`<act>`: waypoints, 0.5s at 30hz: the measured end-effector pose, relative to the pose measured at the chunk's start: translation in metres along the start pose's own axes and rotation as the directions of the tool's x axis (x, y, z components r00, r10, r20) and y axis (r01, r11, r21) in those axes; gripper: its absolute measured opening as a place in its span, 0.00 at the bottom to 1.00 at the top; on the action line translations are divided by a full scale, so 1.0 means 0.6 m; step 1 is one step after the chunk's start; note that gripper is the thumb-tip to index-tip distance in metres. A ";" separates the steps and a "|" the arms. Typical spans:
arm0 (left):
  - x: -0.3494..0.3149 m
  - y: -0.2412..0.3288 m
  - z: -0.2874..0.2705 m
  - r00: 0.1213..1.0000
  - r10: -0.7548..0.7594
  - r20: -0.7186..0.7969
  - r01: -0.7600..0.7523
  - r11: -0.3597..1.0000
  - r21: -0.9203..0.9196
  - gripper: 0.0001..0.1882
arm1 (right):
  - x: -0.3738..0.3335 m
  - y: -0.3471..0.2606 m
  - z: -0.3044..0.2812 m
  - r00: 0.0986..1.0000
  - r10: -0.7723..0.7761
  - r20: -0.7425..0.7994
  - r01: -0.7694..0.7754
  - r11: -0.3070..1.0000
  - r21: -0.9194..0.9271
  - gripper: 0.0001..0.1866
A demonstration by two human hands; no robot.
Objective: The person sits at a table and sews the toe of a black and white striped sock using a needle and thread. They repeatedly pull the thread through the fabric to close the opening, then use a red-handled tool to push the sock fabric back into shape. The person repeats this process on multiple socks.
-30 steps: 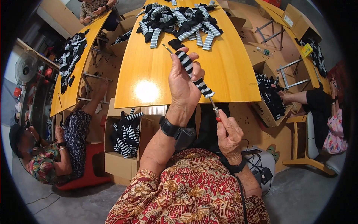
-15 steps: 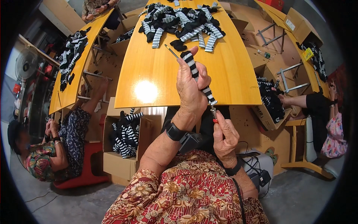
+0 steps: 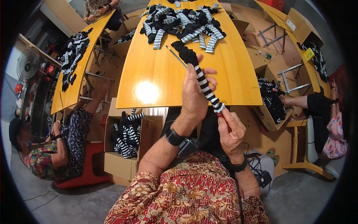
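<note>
A knitted tube (image 3: 206, 86), striped black and white with a black fluffy end, slants away from me over the table's near edge. My left hand (image 3: 194, 89) is beside its middle; the fingers are spread behind it and the thumb is close to its side. My right hand (image 3: 232, 132) is closed at the tube's white-edged near end, pinching a thin tool with a red part (image 3: 220, 115). Most of that tool is hidden by the fingers and the knit. A slim stick (image 3: 175, 55) lies on the table past my left thumb.
Striped and black knitted pieces (image 3: 182, 22) are heaped on the far part of the yellow table (image 3: 130, 74). Boxes of knitted pieces stand left (image 3: 119, 164) and right (image 3: 269, 125). Cables (image 3: 257, 168) run by my right arm. Other people sit at side tables.
My left fingers have loosened from around the tube and spread. More of its stripes and its black end now show. My right hand has moved slightly right and up against the near end.
</note>
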State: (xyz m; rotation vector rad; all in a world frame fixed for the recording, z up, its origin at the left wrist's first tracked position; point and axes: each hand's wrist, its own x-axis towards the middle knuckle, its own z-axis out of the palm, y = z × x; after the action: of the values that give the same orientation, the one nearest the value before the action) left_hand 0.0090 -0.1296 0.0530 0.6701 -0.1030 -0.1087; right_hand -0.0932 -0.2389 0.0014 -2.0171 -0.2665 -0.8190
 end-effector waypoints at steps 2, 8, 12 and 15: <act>0.015 0.012 0.001 0.997 0.028 -0.066 -0.027 1.000 0.010 0.26 | -0.001 -0.001 -0.004 0.999 -0.010 0.031 0.011 0.999 -0.032 0.18; 0.032 0.018 -0.035 0.998 0.052 0.022 -0.052 0.998 -0.033 0.23 | -0.017 -0.004 0.002 0.998 0.026 0.050 -0.024 0.999 -0.040 0.21; 0.008 -0.021 -0.024 1.000 0.007 0.010 -0.008 0.998 0.063 0.25 | 0.000 -0.009 0.030 1.000 0.017 -0.009 -0.018 0.997 -0.075 0.18; 0.015 -0.022 -0.026 1.000 0.001 -0.005 0.000 0.993 0.120 0.24 | 0.006 -0.006 0.031 1.000 0.015 -0.020 -0.016 0.998 -0.068 0.17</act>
State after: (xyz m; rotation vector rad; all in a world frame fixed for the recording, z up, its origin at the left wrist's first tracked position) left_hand 0.0192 -0.1316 0.0329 0.7899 -0.1058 -0.1009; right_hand -0.0839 -0.2223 -0.0007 -2.0711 -0.2143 -0.8477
